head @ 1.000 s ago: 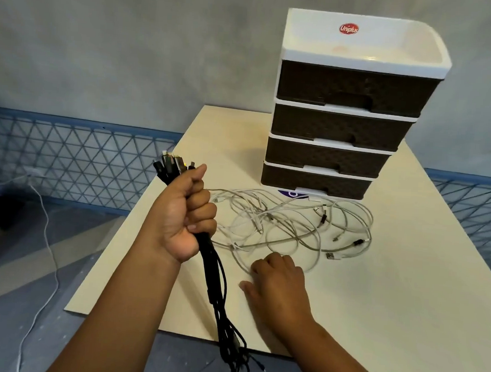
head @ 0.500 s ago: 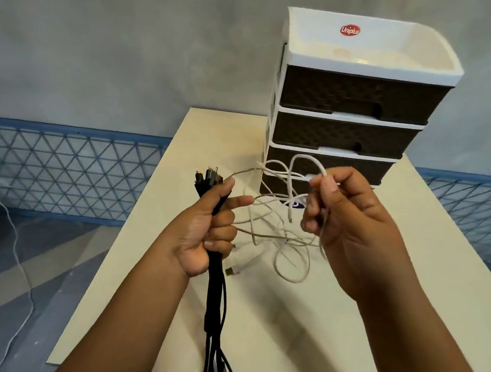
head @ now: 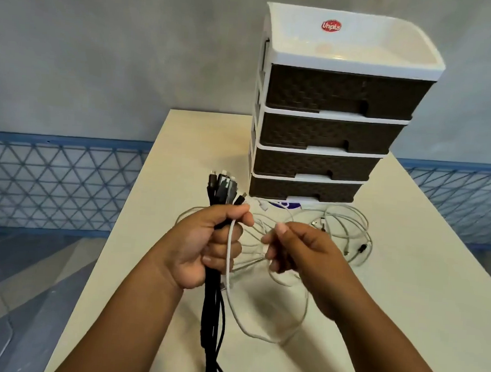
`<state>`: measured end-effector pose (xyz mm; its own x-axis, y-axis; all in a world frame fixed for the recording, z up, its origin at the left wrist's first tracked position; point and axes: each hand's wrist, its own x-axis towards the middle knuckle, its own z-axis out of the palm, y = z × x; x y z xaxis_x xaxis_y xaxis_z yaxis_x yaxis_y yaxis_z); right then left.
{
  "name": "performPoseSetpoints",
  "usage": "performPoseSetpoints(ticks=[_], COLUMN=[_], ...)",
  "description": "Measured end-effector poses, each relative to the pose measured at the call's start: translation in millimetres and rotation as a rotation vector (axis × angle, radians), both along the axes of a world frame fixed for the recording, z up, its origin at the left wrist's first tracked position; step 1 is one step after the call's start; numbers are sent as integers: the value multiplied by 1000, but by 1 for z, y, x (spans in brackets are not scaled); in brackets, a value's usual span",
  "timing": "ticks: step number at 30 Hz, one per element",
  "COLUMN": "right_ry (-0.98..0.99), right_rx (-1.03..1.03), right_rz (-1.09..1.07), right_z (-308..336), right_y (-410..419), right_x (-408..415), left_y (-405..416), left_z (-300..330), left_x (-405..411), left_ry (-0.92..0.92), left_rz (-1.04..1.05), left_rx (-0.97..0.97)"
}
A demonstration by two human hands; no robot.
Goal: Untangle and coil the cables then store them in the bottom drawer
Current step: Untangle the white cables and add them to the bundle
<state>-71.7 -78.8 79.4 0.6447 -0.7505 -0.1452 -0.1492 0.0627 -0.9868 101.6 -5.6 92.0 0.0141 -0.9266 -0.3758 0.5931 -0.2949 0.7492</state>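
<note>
Now that your right hand (head: pixel 300 255) has fed a white cable (head: pixel 229 259) into the left hand (head: pixel 206 246), gripped alongside the black cables (head: pixel 212 307), the white tangle (head: pixel 342 232) on the table (head: pixel 405 282) near the bottom drawer (head: pixel 304 189) is next; your right hand pinches its strand.

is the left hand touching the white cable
Touching. The head view shows the left hand gripping the black cables while pinching the white cable.

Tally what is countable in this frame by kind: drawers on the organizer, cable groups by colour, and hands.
Brown drawers on the drawer organizer: 4, all closed, including the bottom drawer
Black cable bundle: 1, held in the left hand
White cable tangle: 1, a strand pinched by the right hand
Hands: 2
Total: 8
</note>
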Motion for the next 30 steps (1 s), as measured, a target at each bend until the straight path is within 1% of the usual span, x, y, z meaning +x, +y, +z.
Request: performPoseSetpoints(ticks=[2,5,8,10,11,14,18,21,23,24,25,28,30], right_ry=[-24,-119,-173,-209,-199,-31,184,253,224,194,152,-33,-117], right_rx=[55,142,243,344,357,254,134,45,24,10,-5,17,59], right_rz=[-53,-46,-44,-23,-16,6,67,171,222,208,157,-95,-186], right_z=[7,20,34,41,43,44,39,39,43,46,49,53,52], right_y=[-4,-7,-16,-18,-19,-20,-20,-15,-10,-8,-5,2,9], right_x=[11,26,33,34,34,30,16,3,-5,-7,-9,-8,-2], left_y=[2,5,7,9,9,7,0,-8,-12,-14,-16,-18,-19], left_z=[3,7,10,13,13,12,5,-4,-9,-10,-11,-8,-4], left_x=[-2,-6,-7,-8,-8,-13,-12,-9,-10,-10,-12,-18,-27], left_ry=[-28,-60,-100,-121,-130,-168,-169,-127,-105,-94,-81,-38,-26], left_rz=[-85,-185,-194,-168,-150,-93,30,135,212,244,269,293,290], left_rx=[-24,-69,-81,-69,-64,-49,10,54,70,74,77,75,70])
